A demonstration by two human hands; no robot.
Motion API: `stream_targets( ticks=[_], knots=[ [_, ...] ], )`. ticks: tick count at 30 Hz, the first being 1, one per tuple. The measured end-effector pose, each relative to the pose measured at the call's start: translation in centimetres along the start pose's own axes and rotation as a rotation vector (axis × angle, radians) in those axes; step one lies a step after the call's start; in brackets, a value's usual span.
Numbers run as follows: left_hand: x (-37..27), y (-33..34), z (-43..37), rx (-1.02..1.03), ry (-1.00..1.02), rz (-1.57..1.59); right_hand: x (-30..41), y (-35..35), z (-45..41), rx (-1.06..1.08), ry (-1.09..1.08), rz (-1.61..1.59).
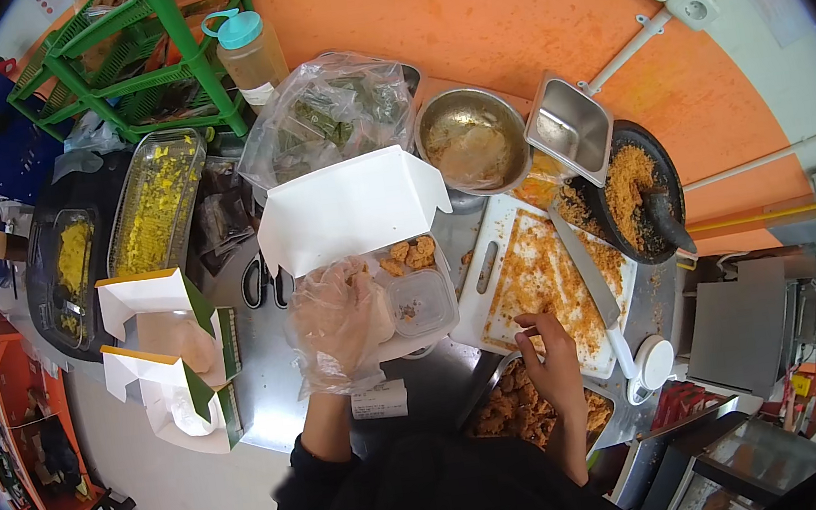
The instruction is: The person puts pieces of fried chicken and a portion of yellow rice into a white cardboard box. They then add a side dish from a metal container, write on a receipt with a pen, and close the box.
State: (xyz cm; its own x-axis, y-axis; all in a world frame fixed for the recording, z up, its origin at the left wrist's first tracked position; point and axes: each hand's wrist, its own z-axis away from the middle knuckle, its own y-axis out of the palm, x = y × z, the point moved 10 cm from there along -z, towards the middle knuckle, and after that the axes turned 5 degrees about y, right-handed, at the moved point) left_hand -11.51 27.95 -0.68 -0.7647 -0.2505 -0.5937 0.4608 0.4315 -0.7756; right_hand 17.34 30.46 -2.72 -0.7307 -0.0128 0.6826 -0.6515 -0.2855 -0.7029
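My left hand (336,320), in a clear plastic glove, is over the left side of an open white food box (366,214); what its fingers touch is hidden. Inside the box, to the right of that hand, are fried pieces (415,252) and a clear plastic cup (422,302) with dark bits in it. My bare right hand (549,352) hovers with parted fingers between a white cutting board (498,320), smeared with orange crumbs, and a metal tray of fried food (513,413). A large knife (587,272) lies across the board, right of this hand.
Two open boxes (190,295) stand at the left, near black scissors (254,281). Behind are tubs of yellow food (159,200), a plastic bag (339,112), a steel bowl (472,140) and a steel pan (570,123). A stone mortar (664,180) and a white scale (650,363) stand right.
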Motion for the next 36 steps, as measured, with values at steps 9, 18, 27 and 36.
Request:
stream_targets(
  ticks=[9, 18, 27, 36],
  knots=[
    [-6.9, 1.8, -0.5, 0.273, 0.449, -0.397, 0.2, -0.3, 0.6, -0.001, -0.014, 0.008],
    [-7.4, 2.2, -0.5, 0.321, 0.507, -0.500, -0.6, -0.9, 1.5, -0.036, 0.000, -0.008],
    [-7.2, 2.6, -0.4, 0.315, 0.515, -0.517, -0.7, -1.6, 2.0, -0.057, -0.048, 0.033],
    [-4.3, 2.2, -0.6, 0.301, 0.505, -0.423, -1.1, -1.4, 2.3, -0.039, -0.033, -0.005]
  ],
)
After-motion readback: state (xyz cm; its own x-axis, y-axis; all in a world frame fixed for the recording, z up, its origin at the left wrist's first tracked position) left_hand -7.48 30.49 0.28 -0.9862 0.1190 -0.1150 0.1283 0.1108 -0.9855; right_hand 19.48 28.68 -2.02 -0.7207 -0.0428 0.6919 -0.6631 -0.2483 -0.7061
